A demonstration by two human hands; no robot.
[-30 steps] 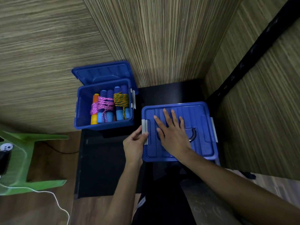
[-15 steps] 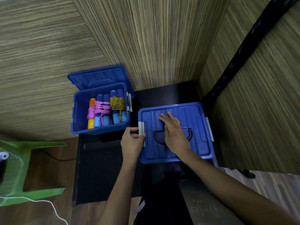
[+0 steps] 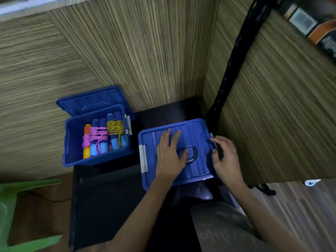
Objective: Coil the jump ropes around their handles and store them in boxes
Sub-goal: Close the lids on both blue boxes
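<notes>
The left hand (image 3: 170, 157) presses flat, fingers spread, on the closed box lid (image 3: 195, 140); the right hand (image 3: 225, 157) pinches its right-side latch (image 3: 218, 150).

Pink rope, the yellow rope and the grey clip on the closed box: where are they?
pink rope (image 3: 94, 136), head view, on the coils wrapped round the handles.
yellow rope (image 3: 115, 127), head view, on the wound band.
grey clip (image 3: 143, 159), head view, middle of the latch on the box's left edge.

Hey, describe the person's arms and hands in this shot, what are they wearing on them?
Both forearms are bare, with no sleeves in view. The left hand and right hand wear no gloves, and no rings, watch or bracelets show. The picture is slightly blurred, so anything small could be missed.
</notes>
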